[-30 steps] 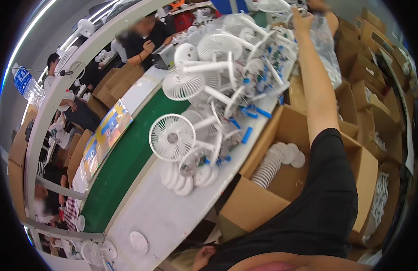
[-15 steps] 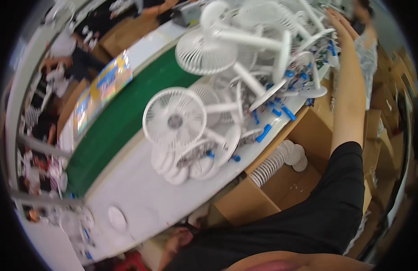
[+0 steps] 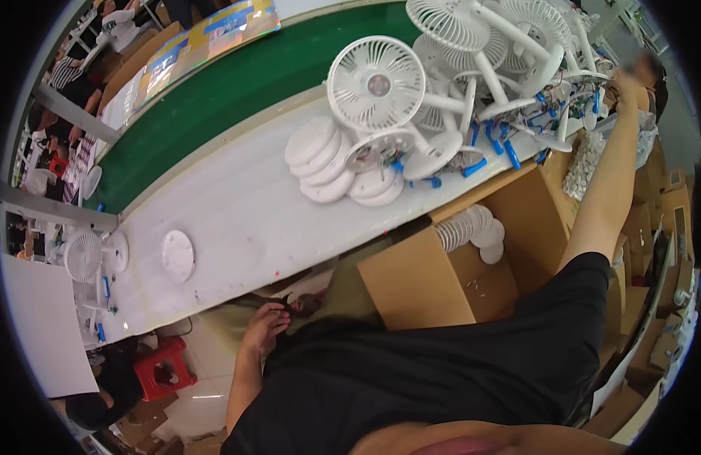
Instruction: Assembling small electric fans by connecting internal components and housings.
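The person's right arm stretches far up the right side of the view, and the right hand sits at the edge of a heap of white desk fans piled at the far end of the white worktable. The hand is small and blurred by the lens curve there, so I cannot tell whether its fingers are spread or closed on anything, though it appears to meet the outermost fan bases. The fans lie tangled on their sides, with round grilles, white stems and blue wire connectors showing among them. One fan stands out at the near side of the heap, its round grille facing up. Just beside it, toward the left, lies a fanned-out stack of white round discs, and a single white disc lies well apart further down the table. The left hand hangs low beside the person's body, below the table's edge, fingers loosely curled and holding nothing that can be seen. Below the table an open cardboard box holds a row of more white discs. A green conveyor belt runs along the far side of the table.
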`<state>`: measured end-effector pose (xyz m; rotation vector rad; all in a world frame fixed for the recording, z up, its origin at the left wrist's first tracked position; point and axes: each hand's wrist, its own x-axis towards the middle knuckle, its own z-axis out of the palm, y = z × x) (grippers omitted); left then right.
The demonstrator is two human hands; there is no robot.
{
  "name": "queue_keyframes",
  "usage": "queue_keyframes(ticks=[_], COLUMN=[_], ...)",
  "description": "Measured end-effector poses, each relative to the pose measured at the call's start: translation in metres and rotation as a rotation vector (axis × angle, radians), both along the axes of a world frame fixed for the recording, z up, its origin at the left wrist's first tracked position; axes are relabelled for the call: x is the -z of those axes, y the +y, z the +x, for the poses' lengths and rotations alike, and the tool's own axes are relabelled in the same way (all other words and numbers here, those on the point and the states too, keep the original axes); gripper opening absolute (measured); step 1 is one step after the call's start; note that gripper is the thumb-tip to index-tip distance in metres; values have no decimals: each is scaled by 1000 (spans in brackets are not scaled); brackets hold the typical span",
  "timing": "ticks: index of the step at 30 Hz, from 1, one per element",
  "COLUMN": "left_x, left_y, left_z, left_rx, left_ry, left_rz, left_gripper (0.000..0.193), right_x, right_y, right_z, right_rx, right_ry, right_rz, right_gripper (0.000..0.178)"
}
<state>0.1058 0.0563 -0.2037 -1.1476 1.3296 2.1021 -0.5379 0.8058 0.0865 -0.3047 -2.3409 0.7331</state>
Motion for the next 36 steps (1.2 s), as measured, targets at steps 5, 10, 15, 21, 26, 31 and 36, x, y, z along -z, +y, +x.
queue_keyframes(ticks=[5, 10, 15, 21, 26, 31, 36], left_x=[-25, -87, -148, -119, -95, -101, -100], left_y=[-8, -39, -102, -160, -157, -146, -131], left_z=[5, 1, -3, -22, -34, -44, -59], left_rx=[191, 322, 293, 252, 308, 82, 94], left_ry=[104, 461, 716, 629, 450, 658, 696], left_rz=[-54, -170, -709, -1782, -1797, -1526, -1409], left_gripper=[27, 26, 27, 57, 63, 43, 23], right_x=[-32, 9, 69, 88, 112, 150, 175], right_y=[-122, -322, -483, -572, -609, -641, -659], right_z=[132, 302, 384, 396, 407, 453, 486], right_rx=[-171, -599, -877, -822, -1069, -1315, -1382], right_ry=[450, 280, 9, 511, 222, -70, -203], right_rz=[-224, -221, -6, 478, 190, -111, -211], right_gripper=[23, 21, 25, 25, 19, 16, 15])
